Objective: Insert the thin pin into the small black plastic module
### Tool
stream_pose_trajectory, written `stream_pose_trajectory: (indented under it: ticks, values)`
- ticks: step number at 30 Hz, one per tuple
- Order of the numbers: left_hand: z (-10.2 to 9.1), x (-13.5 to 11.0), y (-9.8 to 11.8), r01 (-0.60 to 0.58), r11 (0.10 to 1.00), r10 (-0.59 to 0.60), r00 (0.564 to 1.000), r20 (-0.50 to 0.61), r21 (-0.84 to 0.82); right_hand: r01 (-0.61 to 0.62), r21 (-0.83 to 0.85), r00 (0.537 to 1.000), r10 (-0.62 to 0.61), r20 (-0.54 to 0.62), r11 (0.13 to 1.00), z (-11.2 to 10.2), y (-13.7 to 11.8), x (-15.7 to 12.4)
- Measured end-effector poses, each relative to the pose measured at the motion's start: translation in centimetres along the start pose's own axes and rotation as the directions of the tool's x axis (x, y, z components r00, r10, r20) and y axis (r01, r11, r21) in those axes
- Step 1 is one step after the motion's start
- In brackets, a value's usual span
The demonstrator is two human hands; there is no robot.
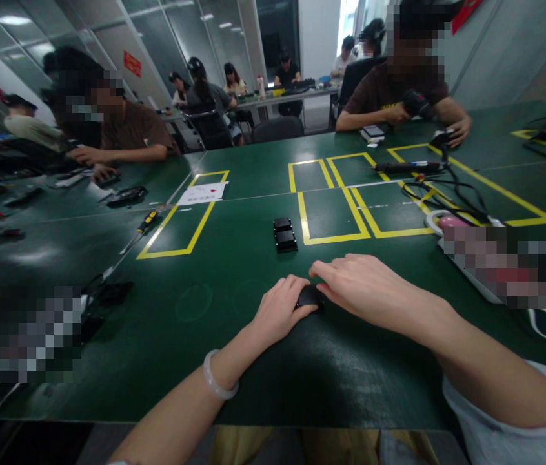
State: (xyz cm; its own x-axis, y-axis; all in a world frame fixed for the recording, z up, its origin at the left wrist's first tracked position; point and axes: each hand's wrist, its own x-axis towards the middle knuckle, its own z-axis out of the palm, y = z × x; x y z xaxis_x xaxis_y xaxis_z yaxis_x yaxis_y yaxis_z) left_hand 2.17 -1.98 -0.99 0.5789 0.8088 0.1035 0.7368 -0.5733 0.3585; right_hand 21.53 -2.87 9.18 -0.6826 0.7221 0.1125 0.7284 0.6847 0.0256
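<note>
Between my hands, low over the green table, is a small black object (308, 298) with a rounded top; its exact kind is hard to make out. My left hand (280, 302), with a pale bangle on the wrist, is closed round its left side, thumb along the near edge. From the right my right hand (357, 287) reaches over its far right edge, fingers bent and pressed together against it; the thumb and some fingertips are hidden. Just beyond them a black rectangular part (284, 234) with two raised sections lies on the table.
Yellow tape rectangles (335, 239) mark the green table (234, 361). A screwdriver (148, 221) and a paper sign (202, 193) lie left. Cables (466, 200) and a blurred-out item (495, 265) lie right. Two co-workers (132, 132) sit across, one holding a power tool (418, 104).
</note>
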Motion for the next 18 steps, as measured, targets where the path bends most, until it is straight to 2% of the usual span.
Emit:
stream_pose_trajectory:
  ticks: [6, 13, 18]
  values:
    - [-0.1, 0.0, 0.0, 0.004, 1.000, -0.003, 1.000, -0.003, 0.011, -0.066, -0.057, 0.997, 0.068, 0.032, 0.996, 0.1, -0.4, 0.5]
    - [0.0, 0.1, 0.0, 0.013, 1.000, -0.013, 1.000, 0.003, -0.002, -0.002, 0.011, 0.997, 0.003, -0.075, 1.000, 1.2, -0.2, -0.5]
    - [-0.1, 0.0, 0.0, -0.005, 1.000, 0.005, 1.000, -0.011, -0.009, 0.012, 0.060, 0.996, -0.006, -0.092, 0.998, 1.2, 0.0, -1.0]
